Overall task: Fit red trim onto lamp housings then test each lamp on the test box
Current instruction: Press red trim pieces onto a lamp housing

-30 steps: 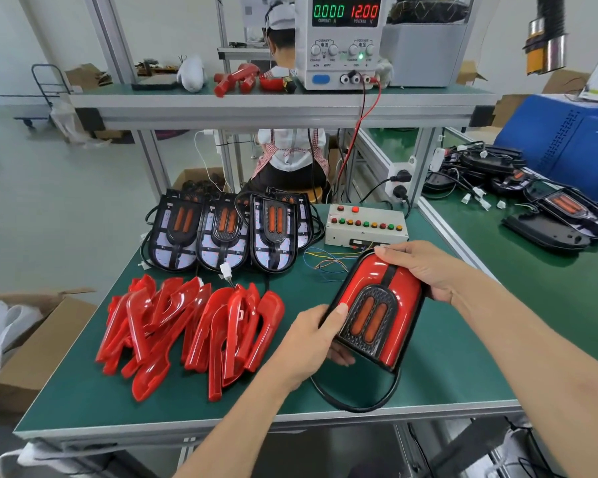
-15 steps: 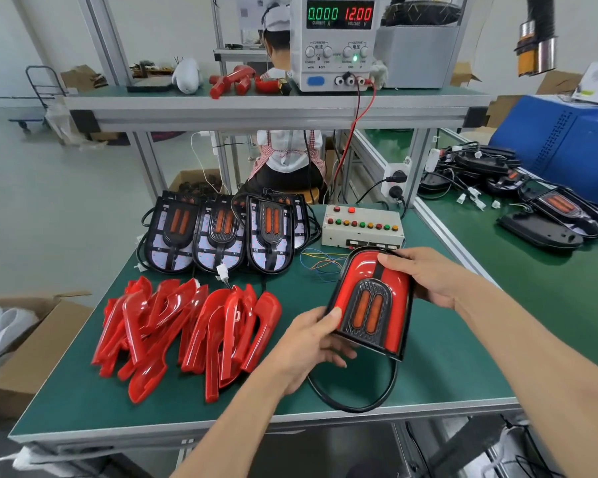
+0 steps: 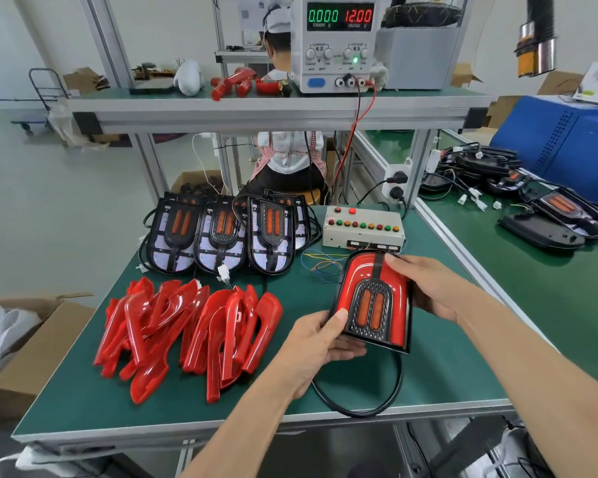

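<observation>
Hands are both gripping the trimmed lamp (image 3: 373, 298): left hand (image 3: 320, 346) pinching its lower corner, right hand (image 3: 428, 288) clasping the far edge, right by the test box (image 3: 363, 227).

Glossy red plastic trim pcs (image 3: 187, 336), matt green bench mat (image 3: 439, 374), brushed alu frame (image 3: 273, 113), cardboard box (image 3: 32, 357).
</observation>
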The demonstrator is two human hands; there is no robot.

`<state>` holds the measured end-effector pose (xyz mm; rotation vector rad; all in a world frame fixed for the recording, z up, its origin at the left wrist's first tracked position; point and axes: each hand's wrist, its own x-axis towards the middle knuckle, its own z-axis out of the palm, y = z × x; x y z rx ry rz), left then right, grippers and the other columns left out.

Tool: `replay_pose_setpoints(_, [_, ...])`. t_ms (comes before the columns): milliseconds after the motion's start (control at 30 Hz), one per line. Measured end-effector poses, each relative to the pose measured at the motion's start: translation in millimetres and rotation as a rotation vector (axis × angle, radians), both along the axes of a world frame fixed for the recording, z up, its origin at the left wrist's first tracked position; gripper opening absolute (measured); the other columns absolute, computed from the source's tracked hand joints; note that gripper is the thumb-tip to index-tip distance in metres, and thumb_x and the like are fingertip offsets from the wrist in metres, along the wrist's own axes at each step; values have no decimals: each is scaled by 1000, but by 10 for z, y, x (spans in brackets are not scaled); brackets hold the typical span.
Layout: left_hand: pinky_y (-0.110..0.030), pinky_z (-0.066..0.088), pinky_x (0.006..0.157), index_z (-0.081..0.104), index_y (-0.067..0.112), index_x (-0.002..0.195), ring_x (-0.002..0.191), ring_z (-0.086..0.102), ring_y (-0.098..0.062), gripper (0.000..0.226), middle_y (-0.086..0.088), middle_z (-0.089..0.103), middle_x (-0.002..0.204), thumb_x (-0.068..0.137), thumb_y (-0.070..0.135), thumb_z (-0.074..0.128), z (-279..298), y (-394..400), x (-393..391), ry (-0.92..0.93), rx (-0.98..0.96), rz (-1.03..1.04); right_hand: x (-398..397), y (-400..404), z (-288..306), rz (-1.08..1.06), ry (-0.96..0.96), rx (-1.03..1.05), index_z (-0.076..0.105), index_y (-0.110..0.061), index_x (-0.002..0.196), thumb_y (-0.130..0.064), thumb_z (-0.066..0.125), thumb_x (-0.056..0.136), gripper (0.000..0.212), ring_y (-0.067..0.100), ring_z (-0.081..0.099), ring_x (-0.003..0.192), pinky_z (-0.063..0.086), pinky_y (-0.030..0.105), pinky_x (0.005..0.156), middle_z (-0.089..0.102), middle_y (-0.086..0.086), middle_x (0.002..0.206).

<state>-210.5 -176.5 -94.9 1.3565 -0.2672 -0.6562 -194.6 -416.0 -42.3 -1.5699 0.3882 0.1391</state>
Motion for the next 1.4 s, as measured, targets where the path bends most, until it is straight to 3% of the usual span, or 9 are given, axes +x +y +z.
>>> replay_pose_setpoints(133, [-31, 62, 66, 66, 20, 109, 76, 77, -25, 42, -8, 78, 84, 105, 55, 43, 19, -4, -7, -143, 201, 27, -139, -118, -135, -97, -46, 33, 65, -9, 123, -24, 70, 94, 33, 23, 74, 84, 60, 33, 67, 78, 14, 101])
replay_pose_setpoints(267, [-32, 51, 79, 66, 21, 105, 77, 64, -13, 14, 6, 67, 85, 98, 33, 63, -131, 71, 58, -662, 642, 320, -319, -305, -296, -252, -30, 125, 66, -6, 117, -24, 72, 91, 33, 22, 75, 70, 59, 31, 57, 78, 13, 88])
replay_pose_setpoints(433, [-40, 46, 93, 52, 18, 134, 112, 61, -32, 47, -3, 51, 128, 96, 43, 64, -164, -63, 82, -791, 1046, 53, -515, -404, -470, -286, 27, 175, 66, -1, 119, -24, 73, 84, 43, 27, 73, 76, 57, 38, 72, 77, 19, 95])
replay_pose_setpoints(600, [-42, 46, 80, 56, 15, 120, 109, 62, -39, 22, -9, 57, 121, 98, 16, 56, -139, -261, 176, -865, 1189, -52, -623, -377, -533, -221, 33, 120, 68, -10, 121, -27, 76, 75, 49, 28, 75, 82, 57, 39, 76, 77, 18, 102])
replay_pose_setpoints(767, [-41, 42, 76, 59, 13, 112, 104, 62, -40, 24, -11, 59, 116, 93, 5, 46, -153, -313, 257, -853, 1213, -62, -635, -411, -551, -171, -1, 132, 70, -16, 120, -32, 77, 77, 47, 28, 75, 87, 59, 40, 77, 76, 18, 109])
replay_pose_setpoints(900, [-40, 45, 81, 63, 16, 110, 96, 63, -34, 34, -4, 57, 109, 107, 40, 39, -174, -319, 245, -879, 1019, 93, -540, -305, -561, -182, 35, 38, 64, -10, 120, -38, 79, 72, 57, 27, 76, 83, 58, 36, 74, 78, 18, 100])
replay_pose_setpoints(1067, [-28, 41, 89, 59, 20, 134, 114, 62, -20, 61, -1, 68, 117, 98, 67, 43, -114, -459, 274, -490, 717, 44, -374, -127, -590, -152, 28, -70, 69, -9, 114, -44, 71, 90, 42, 23, 77, 87, 58, 37, 84, 79, 11, 95])
replay_pose_setpoints(1233, [-31, 50, 86, 54, 23, 134, 103, 64, -13, 43, 8, 65, 111, 101, 50, 53, -193, -425, 263, -396, 673, 54, -374, -182, -563, -188, 12, -639, 75, -9, 99, -34, 45, 106, 40, 20, 67, 82, 47, 31, 76, 77, 12, 95])
replay_pose_setpoints(1400, [-25, 43, 60, 56, 18, 115, 75, 62, -12, 30, 1, 65, 86, 103, 45, 50, -232, -358, 241, -455, 698, 121, -576, -226, -632, -67, 145, -1070, 70, -18, 107, -43, 65, 96, 28, 29, 66, 98, 50, 33, 81, 73, 5, 105])
